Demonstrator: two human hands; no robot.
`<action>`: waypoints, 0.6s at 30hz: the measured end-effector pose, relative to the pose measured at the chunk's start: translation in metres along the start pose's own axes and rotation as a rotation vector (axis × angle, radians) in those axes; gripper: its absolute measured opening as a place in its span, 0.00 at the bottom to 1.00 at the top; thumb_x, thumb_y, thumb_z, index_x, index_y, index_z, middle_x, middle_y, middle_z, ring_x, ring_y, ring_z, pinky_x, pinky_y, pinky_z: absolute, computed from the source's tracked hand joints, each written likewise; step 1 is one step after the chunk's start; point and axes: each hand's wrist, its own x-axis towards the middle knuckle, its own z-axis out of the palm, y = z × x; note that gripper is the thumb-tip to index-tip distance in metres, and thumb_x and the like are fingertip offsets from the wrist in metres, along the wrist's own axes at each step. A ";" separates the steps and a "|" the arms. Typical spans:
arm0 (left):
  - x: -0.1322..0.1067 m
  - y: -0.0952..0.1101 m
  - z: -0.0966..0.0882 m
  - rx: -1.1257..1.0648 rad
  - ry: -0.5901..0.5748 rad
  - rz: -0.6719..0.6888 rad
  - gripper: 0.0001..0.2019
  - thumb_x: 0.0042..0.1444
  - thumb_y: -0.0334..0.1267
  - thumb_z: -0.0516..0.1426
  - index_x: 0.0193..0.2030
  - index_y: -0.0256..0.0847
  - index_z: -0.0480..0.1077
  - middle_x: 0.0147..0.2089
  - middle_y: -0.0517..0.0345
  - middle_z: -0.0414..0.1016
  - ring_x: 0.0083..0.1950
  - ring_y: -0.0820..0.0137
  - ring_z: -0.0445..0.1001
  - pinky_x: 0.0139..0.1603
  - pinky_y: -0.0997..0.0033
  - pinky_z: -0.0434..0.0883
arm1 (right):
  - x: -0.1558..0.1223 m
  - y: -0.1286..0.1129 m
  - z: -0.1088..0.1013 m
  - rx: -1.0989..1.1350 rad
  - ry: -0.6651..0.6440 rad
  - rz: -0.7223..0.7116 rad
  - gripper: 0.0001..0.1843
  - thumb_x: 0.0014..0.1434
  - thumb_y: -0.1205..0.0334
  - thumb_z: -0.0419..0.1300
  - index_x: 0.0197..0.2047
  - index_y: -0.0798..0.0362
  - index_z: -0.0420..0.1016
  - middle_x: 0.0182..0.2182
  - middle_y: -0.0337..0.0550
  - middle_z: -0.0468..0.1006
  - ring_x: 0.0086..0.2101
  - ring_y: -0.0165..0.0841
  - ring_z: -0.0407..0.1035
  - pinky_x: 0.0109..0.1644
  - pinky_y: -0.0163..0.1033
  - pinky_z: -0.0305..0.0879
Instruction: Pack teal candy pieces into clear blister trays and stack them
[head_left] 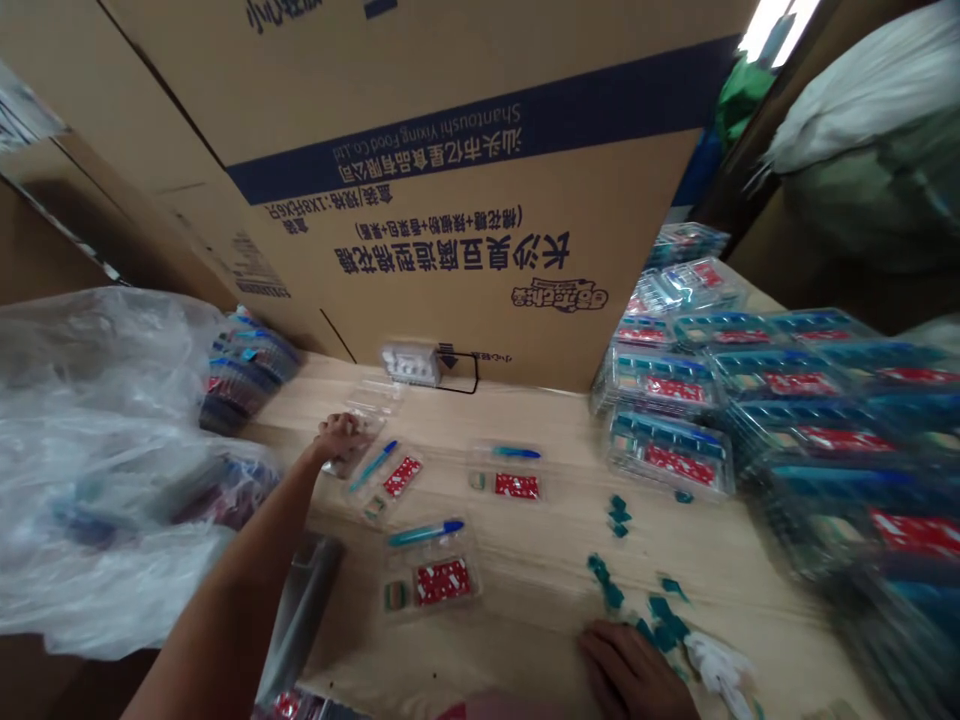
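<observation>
At the far left of the table, my left hand (341, 437) has its fingers curled on a clear plastic tray (346, 462). Beside it lies a tilted clear tray (375, 508) holding a blue pen, a red patterned packet and a small striped piece. Two similar filled trays, a near one (478, 600) and a farther one (480, 455), lie to its right. My right hand (634, 670) rests at the front edge, fingers stretched out and slightly blurred, close to several loose teal pieces (664, 620). Nothing shows in its fingers.
A large cardboard box (450, 300) walls off the back. Stacks of filled clear packs (671, 450) crowd the right side. Clear plastic bags (112, 430) bulge at left, by more stacked packs (251, 365). A crumpled white scrap (716, 665) lies near my right hand.
</observation>
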 end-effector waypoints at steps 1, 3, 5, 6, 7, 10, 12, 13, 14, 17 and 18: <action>0.001 -0.002 0.002 -0.006 0.001 -0.004 0.27 0.44 0.56 0.57 0.48 0.43 0.64 0.57 0.46 0.61 0.59 0.51 0.58 0.53 0.54 0.62 | 0.000 -0.001 0.000 -0.001 0.014 0.002 0.11 0.56 0.66 0.52 0.41 0.48 0.72 0.33 0.43 0.79 0.33 0.34 0.74 0.35 0.37 0.72; 0.002 -0.003 0.004 -0.013 0.005 -0.009 0.27 0.45 0.56 0.56 0.49 0.45 0.64 0.57 0.48 0.60 0.60 0.51 0.57 0.54 0.53 0.61 | 0.001 -0.003 -0.001 -0.002 0.046 0.014 0.11 0.59 0.66 0.50 0.40 0.50 0.72 0.33 0.44 0.78 0.33 0.33 0.74 0.36 0.37 0.71; -0.001 -0.002 0.004 -0.014 0.011 -0.014 0.26 0.45 0.56 0.56 0.50 0.46 0.63 0.58 0.49 0.59 0.60 0.52 0.57 0.54 0.54 0.61 | 0.001 -0.005 0.000 0.001 0.065 0.034 0.13 0.61 0.66 0.47 0.39 0.52 0.73 0.32 0.44 0.78 0.33 0.32 0.73 0.37 0.36 0.69; -0.002 -0.001 0.004 -0.013 0.014 -0.018 0.26 0.46 0.56 0.56 0.50 0.47 0.63 0.59 0.49 0.58 0.60 0.52 0.57 0.54 0.54 0.61 | 0.001 -0.005 0.000 0.005 0.070 0.042 0.13 0.62 0.66 0.47 0.38 0.52 0.73 0.32 0.45 0.77 0.33 0.32 0.73 0.37 0.36 0.69; -0.004 0.000 0.004 -0.011 0.018 -0.023 0.26 0.46 0.56 0.56 0.50 0.47 0.63 0.59 0.49 0.58 0.60 0.52 0.57 0.54 0.54 0.61 | 0.001 -0.006 0.000 0.009 0.070 0.048 0.14 0.62 0.66 0.46 0.38 0.53 0.73 0.33 0.45 0.77 0.33 0.31 0.73 0.38 0.35 0.69; -0.009 0.004 0.003 -0.009 0.030 -0.041 0.24 0.47 0.55 0.56 0.50 0.48 0.63 0.59 0.50 0.59 0.59 0.51 0.59 0.53 0.55 0.62 | 0.001 -0.006 0.000 0.022 0.072 0.053 0.14 0.63 0.65 0.46 0.39 0.53 0.73 0.33 0.45 0.77 0.34 0.31 0.72 0.39 0.36 0.68; -0.012 0.005 0.003 -0.008 0.043 -0.048 0.23 0.48 0.54 0.55 0.50 0.48 0.64 0.59 0.50 0.59 0.59 0.51 0.59 0.53 0.54 0.62 | 0.001 -0.005 0.000 0.021 0.078 0.054 0.14 0.63 0.65 0.46 0.38 0.53 0.73 0.33 0.45 0.77 0.34 0.31 0.72 0.39 0.35 0.68; -0.012 0.006 0.003 -0.008 0.050 -0.050 0.23 0.48 0.54 0.55 0.50 0.48 0.64 0.59 0.50 0.59 0.59 0.51 0.59 0.53 0.53 0.62 | 0.001 -0.005 0.000 0.018 0.084 0.054 0.15 0.63 0.65 0.46 0.38 0.53 0.73 0.33 0.45 0.77 0.34 0.31 0.72 0.38 0.36 0.68; -0.013 0.007 0.003 -0.008 0.057 -0.051 0.23 0.49 0.54 0.55 0.50 0.48 0.64 0.59 0.50 0.59 0.59 0.51 0.59 0.53 0.53 0.62 | 0.001 -0.005 0.000 0.015 0.087 0.054 0.15 0.63 0.65 0.45 0.38 0.53 0.73 0.32 0.45 0.77 0.34 0.32 0.72 0.38 0.36 0.68; -0.015 0.009 0.004 -0.003 0.083 -0.044 0.23 0.49 0.53 0.55 0.50 0.46 0.63 0.58 0.48 0.60 0.59 0.50 0.60 0.53 0.52 0.63 | 0.002 -0.006 0.000 0.015 0.081 0.065 0.15 0.63 0.66 0.45 0.38 0.52 0.73 0.33 0.45 0.77 0.34 0.32 0.72 0.38 0.36 0.68; -0.016 0.010 0.005 0.000 0.098 -0.036 0.23 0.49 0.53 0.55 0.49 0.46 0.63 0.59 0.47 0.59 0.59 0.49 0.59 0.53 0.51 0.62 | 0.002 -0.007 0.000 0.018 0.077 0.071 0.15 0.63 0.66 0.45 0.38 0.52 0.73 0.33 0.45 0.77 0.34 0.32 0.72 0.38 0.36 0.68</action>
